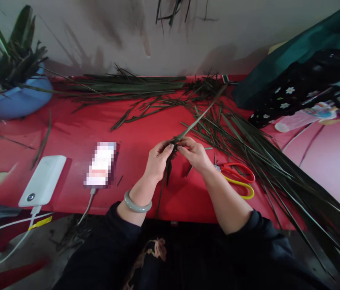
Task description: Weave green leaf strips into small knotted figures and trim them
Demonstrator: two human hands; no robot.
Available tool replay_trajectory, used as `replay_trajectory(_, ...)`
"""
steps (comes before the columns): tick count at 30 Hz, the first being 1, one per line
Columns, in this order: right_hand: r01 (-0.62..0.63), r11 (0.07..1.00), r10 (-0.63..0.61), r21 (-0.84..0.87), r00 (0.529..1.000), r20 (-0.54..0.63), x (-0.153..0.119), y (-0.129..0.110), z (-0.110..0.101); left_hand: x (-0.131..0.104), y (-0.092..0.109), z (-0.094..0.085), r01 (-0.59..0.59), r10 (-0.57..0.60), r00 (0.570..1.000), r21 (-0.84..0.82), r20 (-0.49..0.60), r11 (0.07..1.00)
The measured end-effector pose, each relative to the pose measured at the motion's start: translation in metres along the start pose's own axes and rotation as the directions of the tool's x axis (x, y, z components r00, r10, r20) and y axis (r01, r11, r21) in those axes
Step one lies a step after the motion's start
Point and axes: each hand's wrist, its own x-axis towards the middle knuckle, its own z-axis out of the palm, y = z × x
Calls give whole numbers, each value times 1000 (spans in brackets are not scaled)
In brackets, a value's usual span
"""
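Flanking both hands (159, 158) (196, 155) pinching a leaf (200, 117) are scissors (233, 164) and a phone (101, 164).

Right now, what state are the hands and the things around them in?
Left hand: pinching the green leaf strip
Right hand: pinching it too
Phone: screen bright, plugged in
Power bank: plugged in
Scissors: lying down, blades mostly hidden
Blue basin: holding leaves
Bracelet: worn
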Motion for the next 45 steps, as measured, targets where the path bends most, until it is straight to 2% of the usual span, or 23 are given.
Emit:
replay_trajectory(4,-170,948,158,271,985,66,-1,-2,3,0,0,0,13,-13,1000,13,24,1000)
replay_trajectory(8,-230,857,196,461,973,121,-2,-10,1,0,1,1,34,-35,998,22,59,999)
replay_trajectory(12,-250,845,207,473,968,142,-3,-13,2,0,1,2,38,-42,996,40,82,998)
replay_trajectory(17,-235,872,195,429,971,135,-4,-12,8,1,-1,1,-14,14,1000,44,-2,999)
replay_trajectory(20,-222,865,185,450,975,124,-4,-11,10,0,-2,1,-27,28,999,62,-16,998)
replay_trajectory(23,-256,806,229,533,966,117,-3,-9,9,-2,-2,1,-40,38,999,94,32,995)
replay_trajectory(27,-321,704,319,634,940,122,-2,-5,6,-3,-3,-1,-100,68,983,191,169,977)
replay_trajectory(32,-360,663,392,656,914,106,-1,-2,6,-4,0,-3,-242,166,964,422,210,874)
replay_trajectory(36,-366,674,390,642,914,111,0,-3,7,-7,8,-1,-288,179,954,562,242,775)
replay_trajectory(39,-345,706,374,619,923,88,1,-4,6,-8,9,-1,-303,217,953,599,212,742)
replay_trajectory(42,-286,788,302,545,951,63,2,-4,6,-6,7,-4,-298,250,954,593,164,748)
replay_trajectory(45,-232,898,230,373,972,51,2,-3,7,-4,5,-7,-279,258,959,582,121,764)
